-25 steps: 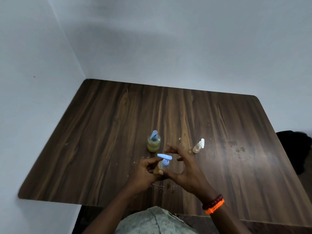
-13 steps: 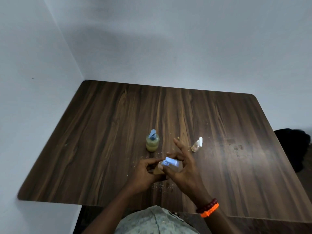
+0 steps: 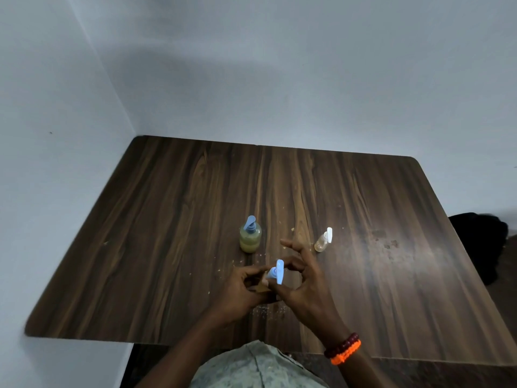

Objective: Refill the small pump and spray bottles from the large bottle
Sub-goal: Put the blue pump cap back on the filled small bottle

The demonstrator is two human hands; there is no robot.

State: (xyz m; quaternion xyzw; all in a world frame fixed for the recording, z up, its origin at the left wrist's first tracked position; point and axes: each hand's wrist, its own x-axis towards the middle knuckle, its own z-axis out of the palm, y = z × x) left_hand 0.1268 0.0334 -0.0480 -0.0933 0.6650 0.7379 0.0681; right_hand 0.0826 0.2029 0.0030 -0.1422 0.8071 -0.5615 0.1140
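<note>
A small pump bottle [image 3: 263, 287] with a light blue pump head [image 3: 277, 271] is held between both hands just above the near middle of the table. My left hand [image 3: 243, 289] grips its amber body; most of the body is hidden. My right hand [image 3: 303, 284] pinches the pump head with thumb and fingers, the other fingers spread. A larger bottle [image 3: 249, 238] with yellowish liquid and a blue pump stands upright behind the hands. A small clear spray bottle [image 3: 323, 240] with a white cap stands to the right.
The dark wood table [image 3: 167, 219] sits in a corner, walls at the left and back. Crumbs and small specks lie near the hands and a stain marks the right side. A dark object [image 3: 484, 242] sits beyond the table's right edge.
The blue pump head has turned from lying sideways to pointing toward me. My right hand has shifted around it, fingers spreading. The camera view has tilted slightly.
</note>
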